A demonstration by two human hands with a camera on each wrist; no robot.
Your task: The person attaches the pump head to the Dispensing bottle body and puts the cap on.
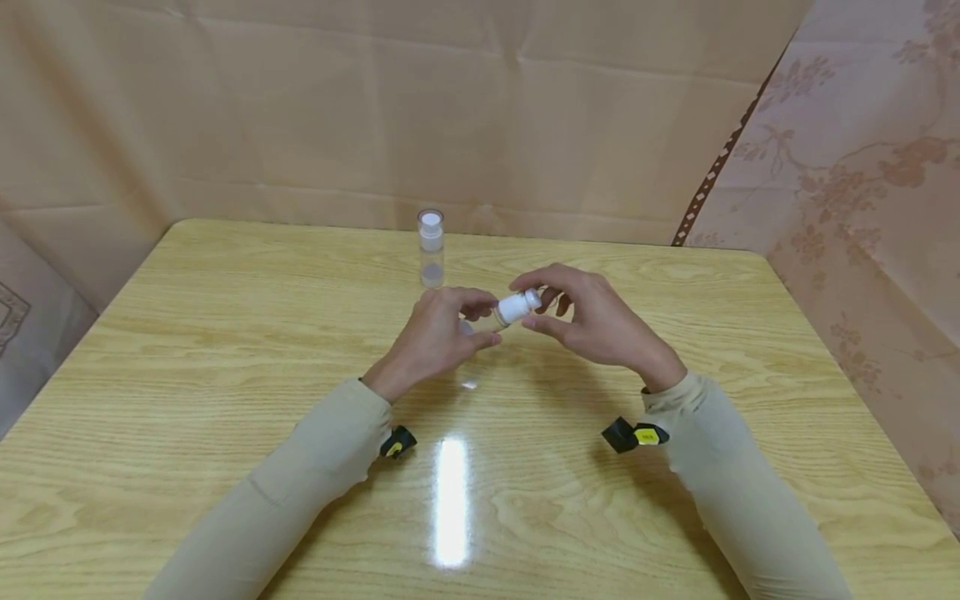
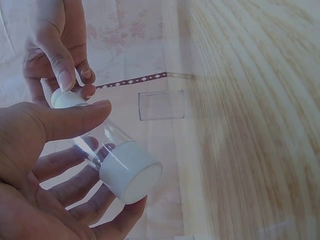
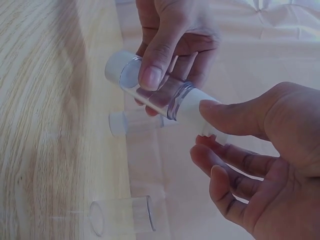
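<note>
A small clear bottle with a white top and white base [image 1: 517, 307] is tilted in the air between both hands. My left hand [image 1: 442, 333] grips its clear body [image 3: 155, 95], the thumb lying along one side and the fingers curled behind. The white base [image 2: 131, 172] sticks out past the left fingers. At the other end, my right hand [image 1: 592, 317] pinches the white top [image 3: 192, 107] between thumb and fingers. A clear cylindrical cap [image 2: 161, 106] stands on the table, mostly hidden behind the left hand in the head view.
Farther back on the wooden table [image 1: 225, 333] stands a second bottle [image 1: 431, 250], white-topped under a clear cap. A beige curtain [image 1: 337, 125] hangs behind the table's back edge, with a flower-patterned cloth [image 1: 862, 167] at the right.
</note>
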